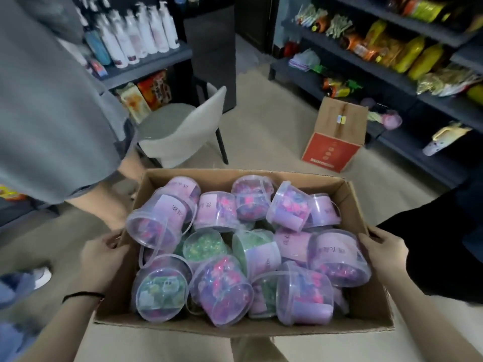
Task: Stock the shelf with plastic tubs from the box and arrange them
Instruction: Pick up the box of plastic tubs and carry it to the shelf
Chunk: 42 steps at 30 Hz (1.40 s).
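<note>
An open cardboard box [371,304] hangs in front of me at waist height, above the floor. Several clear plastic tubs [222,288] with pink, purple or green contents and pale labels lie jumbled inside it, most on their sides. My left hand [104,259] grips the box's left wall, fingers curled over the rim. My right hand [384,254] grips the right wall the same way. Dark shelves [392,71] with packaged goods stand at the right.
A person in a grey top [52,100] stands close at the left, one hand near the box's far left corner. A beige chair [180,126] stands ahead. A red-and-brown carton [337,134] sits on the floor by the right shelves. White bottles [141,35] fill a left shelf.
</note>
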Available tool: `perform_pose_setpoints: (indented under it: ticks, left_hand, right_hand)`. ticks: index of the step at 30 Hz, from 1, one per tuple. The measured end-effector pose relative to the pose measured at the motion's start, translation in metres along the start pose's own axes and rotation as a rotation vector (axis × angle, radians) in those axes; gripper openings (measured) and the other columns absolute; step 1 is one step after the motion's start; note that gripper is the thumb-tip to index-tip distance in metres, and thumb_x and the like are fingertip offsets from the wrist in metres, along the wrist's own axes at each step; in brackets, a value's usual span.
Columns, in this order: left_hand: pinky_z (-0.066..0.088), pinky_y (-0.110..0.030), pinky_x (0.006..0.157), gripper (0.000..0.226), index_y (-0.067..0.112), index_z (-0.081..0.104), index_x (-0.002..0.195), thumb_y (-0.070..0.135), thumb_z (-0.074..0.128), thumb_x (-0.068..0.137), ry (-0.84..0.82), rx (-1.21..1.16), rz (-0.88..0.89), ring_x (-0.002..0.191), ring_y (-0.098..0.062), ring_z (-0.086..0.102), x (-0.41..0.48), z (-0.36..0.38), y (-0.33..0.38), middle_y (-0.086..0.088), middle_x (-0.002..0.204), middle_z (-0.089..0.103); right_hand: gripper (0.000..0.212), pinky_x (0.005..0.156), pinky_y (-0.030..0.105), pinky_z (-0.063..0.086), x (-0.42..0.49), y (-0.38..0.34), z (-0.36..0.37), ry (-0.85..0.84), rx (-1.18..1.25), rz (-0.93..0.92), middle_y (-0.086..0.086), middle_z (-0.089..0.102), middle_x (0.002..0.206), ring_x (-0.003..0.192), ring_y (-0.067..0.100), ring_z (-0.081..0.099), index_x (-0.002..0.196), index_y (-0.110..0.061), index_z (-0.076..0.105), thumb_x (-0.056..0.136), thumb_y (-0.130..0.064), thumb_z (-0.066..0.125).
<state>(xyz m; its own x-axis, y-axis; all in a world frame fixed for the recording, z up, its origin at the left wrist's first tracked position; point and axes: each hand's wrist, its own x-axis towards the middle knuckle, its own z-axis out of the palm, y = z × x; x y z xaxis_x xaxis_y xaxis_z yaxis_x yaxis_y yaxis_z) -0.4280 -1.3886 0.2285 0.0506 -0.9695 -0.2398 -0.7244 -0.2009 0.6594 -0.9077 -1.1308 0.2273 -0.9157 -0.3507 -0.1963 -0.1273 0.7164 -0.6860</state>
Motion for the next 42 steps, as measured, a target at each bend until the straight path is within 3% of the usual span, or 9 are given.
perform_pose_setpoints:
  ticks: [1,5,8,14,17,20,27,32,42]
  left_hand:
    - [0.056,-0.041,0.057,0.048,0.019,0.070,0.086,0.065,0.066,0.074,-0.019,0.002,0.008,0.057,-0.007,0.053,0.019,0.014,0.020,0.001,0.059,0.065]
    - [0.052,-0.038,0.053,0.042,0.009,0.064,0.074,0.051,0.069,0.078,-0.079,0.006,0.118,0.053,-0.012,0.048,0.094,0.065,0.115,-0.011,0.058,0.059]
    - [0.042,-0.023,0.048,0.036,0.006,0.064,0.070,0.041,0.070,0.080,-0.156,-0.058,0.188,0.056,-0.006,0.045,0.145,0.105,0.185,0.001,0.056,0.058]
    - [0.034,-0.025,0.050,0.039,0.002,0.057,0.065,0.033,0.069,0.085,-0.260,-0.083,0.289,0.061,-0.008,0.035,0.245,0.192,0.315,0.008,0.060,0.045]
    - [0.036,-0.026,0.054,0.016,0.005,0.063,0.067,0.009,0.067,0.082,-0.322,-0.067,0.340,0.062,-0.007,0.039,0.301,0.238,0.376,0.004,0.060,0.053]
    - [0.032,-0.016,0.046,0.012,0.001,0.064,0.069,-0.004,0.064,0.080,-0.376,-0.022,0.410,0.057,-0.003,0.039,0.358,0.283,0.437,0.000,0.056,0.052]
    - [0.031,-0.022,0.050,0.036,0.002,0.057,0.064,0.030,0.068,0.083,-0.404,0.037,0.491,0.059,-0.006,0.035,0.466,0.373,0.585,0.004,0.055,0.041]
    - [0.042,-0.025,0.063,0.026,0.004,0.067,0.073,0.026,0.069,0.086,-0.454,0.049,0.528,0.065,-0.007,0.047,0.518,0.441,0.669,0.000,0.061,0.058]
    - [0.030,-0.020,0.052,0.054,0.008,0.039,0.060,0.050,0.066,0.082,-0.460,0.071,0.578,0.057,-0.010,0.026,0.586,0.615,0.792,0.012,0.061,0.029]
  right_hand:
    - [0.029,0.085,0.036,0.049,0.020,-0.005,0.003,0.010,0.003,0.019,0.013,0.073,0.095,0.092,0.030,0.067,0.110,-0.011,0.073,0.082,-0.018,0.070]
    - [0.028,0.082,0.033,0.047,0.104,-0.033,0.006,0.068,0.008,0.097,0.015,0.074,0.094,0.091,0.030,0.067,0.107,-0.007,0.073,0.082,-0.018,0.071]
    - [0.029,0.085,0.033,0.048,0.163,-0.059,0.000,0.112,0.005,0.130,0.015,0.074,0.097,0.094,0.031,0.068,0.110,-0.008,0.073,0.083,-0.020,0.070]
    - [0.033,0.091,0.040,0.048,0.268,-0.099,-0.012,0.190,0.002,0.201,0.017,0.071,0.108,0.108,0.032,0.063,0.116,-0.010,0.070,0.086,-0.023,0.067]
    - [0.031,0.079,0.029,0.043,0.320,-0.118,-0.011,0.232,0.037,0.236,0.014,0.072,0.107,0.105,0.027,0.064,0.117,-0.013,0.070,0.088,-0.023,0.066]
    - [0.029,0.081,0.035,0.047,0.371,-0.132,-0.004,0.261,0.074,0.295,0.017,0.071,0.105,0.100,0.030,0.065,0.114,-0.010,0.070,0.088,-0.023,0.065]
    - [0.030,0.091,0.047,0.050,0.491,-0.164,0.011,0.319,0.121,0.404,0.018,0.071,0.106,0.103,0.034,0.065,0.111,-0.010,0.071,0.086,-0.026,0.066]
    - [0.035,0.101,0.050,0.044,0.579,-0.171,0.019,0.323,0.202,0.470,0.018,0.068,0.115,0.109,0.030,0.062,0.118,-0.006,0.067,0.087,-0.022,0.066]
    - [0.036,0.094,0.040,0.049,0.765,-0.158,0.025,0.434,0.188,0.586,0.020,0.070,0.109,0.102,0.030,0.066,0.119,-0.005,0.067,0.085,-0.018,0.069]
